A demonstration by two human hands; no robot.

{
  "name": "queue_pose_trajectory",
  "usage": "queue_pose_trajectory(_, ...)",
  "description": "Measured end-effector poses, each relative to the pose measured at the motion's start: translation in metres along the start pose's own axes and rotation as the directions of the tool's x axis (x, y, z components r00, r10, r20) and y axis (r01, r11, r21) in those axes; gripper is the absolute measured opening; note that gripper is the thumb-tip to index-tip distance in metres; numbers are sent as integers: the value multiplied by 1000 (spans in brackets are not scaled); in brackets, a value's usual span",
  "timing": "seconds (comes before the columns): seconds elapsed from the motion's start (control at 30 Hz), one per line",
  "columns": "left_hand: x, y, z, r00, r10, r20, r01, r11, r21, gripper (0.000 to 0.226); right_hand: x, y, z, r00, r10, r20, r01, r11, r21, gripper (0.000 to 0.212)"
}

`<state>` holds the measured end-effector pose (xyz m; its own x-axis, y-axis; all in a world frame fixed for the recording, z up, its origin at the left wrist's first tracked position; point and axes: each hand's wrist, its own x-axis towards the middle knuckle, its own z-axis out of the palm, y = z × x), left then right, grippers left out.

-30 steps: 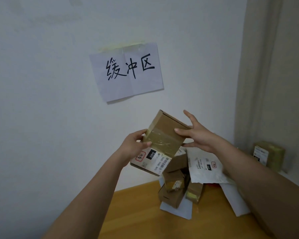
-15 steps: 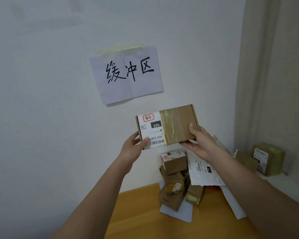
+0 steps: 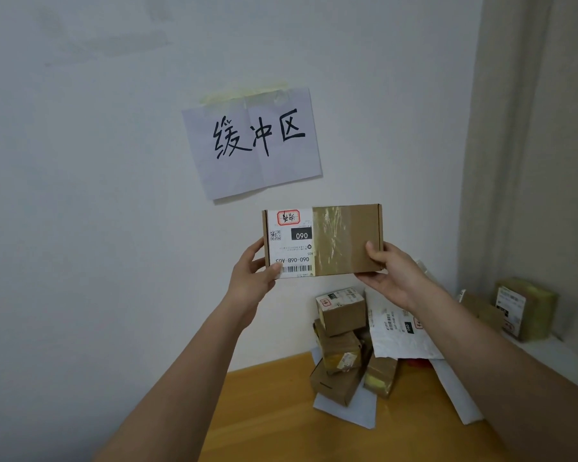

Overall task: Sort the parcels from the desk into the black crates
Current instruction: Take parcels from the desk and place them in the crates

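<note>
Holding a flat cardboard parcel (image 3: pixel 322 241) up before the wall, we grasp its two short ends: left hand (image 3: pixel 252 278) pinching the label end, right hand (image 3: pixel 391 276) curled round the taped end. Its upside-down label (image 3: pixel 292 243) reads "060" and "060-06B-A05". Above, a taped paper sign (image 3: pixel 252 141) reads "缓冲区". Below, more parcels (image 3: pixel 342 345) lie piled on the table (image 3: pixel 264 411).

A makeshift parcel-sorting corner in a plain room: a handwritten paper sign (image 3: pixel 252 141) reading "缓冲区" is taped to a bare white wall (image 3: pixel 80 228) above a wooden desk (image 3: pixel 274 421). Small cardboard boxes (image 3: pixel 341 345) and white mailing bags (image 3: pixel 401 335), all bearing shipping labels, lie heaped in the desk's corner, with a beige curtain (image 3: pixel 531 128) hanging at right.
</note>
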<state>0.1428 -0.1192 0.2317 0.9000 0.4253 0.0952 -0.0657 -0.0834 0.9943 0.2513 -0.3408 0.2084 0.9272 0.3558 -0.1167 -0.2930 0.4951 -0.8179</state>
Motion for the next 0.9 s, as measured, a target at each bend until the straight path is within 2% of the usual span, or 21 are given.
queue_pose_trajectory(0.03, -1, 1, -1, 1000, 4, -2, -4, 1000, -10, 57, 1, 0, 1, 1000, -3, -2, 2, 999, -46, 36)
queue_pose_trajectory(0.1, 0, 2, -4, 1000, 12, -17, -13, 1000, -28, 54, 3, 1, 2, 999, -25, -40, 14, 966, -260, 46)
queue_pose_trajectory(0.2, 1, 5, -7, 997, 66, -49, -67, 997, -25, 43, 3, 1, 1, 988, -139, -72, 71, 808, -584, 76)
queue_pose_trajectory(0.3, 0, 10, -4, 990, 136, -25, -130, 978, 163, 31, -2, -1, 7, 974, -218, 68, 205, 701, -683, 88)
queue_pose_trajectory(0.37, -3, 9, 1, 984, 160, 79, -178, 918, 355, 29, -6, 0, 14, 961, -204, 188, 275, 618, -736, 90)
queue_pose_trajectory(0.47, -5, 7, 7, 943, 192, 272, -314, 787, 532, 35, -11, 7, 27, 939, -72, 335, 329, 464, -822, 90)
queue_pose_trajectory(0.57, -8, 8, 13, 895, 188, 404, -412, 698, 586, 37, -13, 15, 35, 917, 49, 397, 342, 417, -842, 73)
queue_pose_trajectory(0.67, -10, 8, 14, 907, 218, 360, -407, 672, 618, 37, -13, 21, 36, 920, 25, 392, 356, 367, -859, 55)
queue_pose_trajectory(0.73, -11, 8, 7, 928, 274, 253, -373, 658, 655, 43, -11, 24, 35, 938, -43, 345, 332, 410, -850, 50)
queue_pose_trajectory(0.8, -11, 6, -2, 944, 286, 164, -318, 661, 679, 53, -8, 26, 30, 962, -121, 246, 271, 543, -795, 49)
queue_pose_trajectory(0.9, -14, -3, -15, 984, 176, 2, -136, 753, 644, 67, -2, 27, 24, 977, -204, 63, 199, 761, -617, 50)
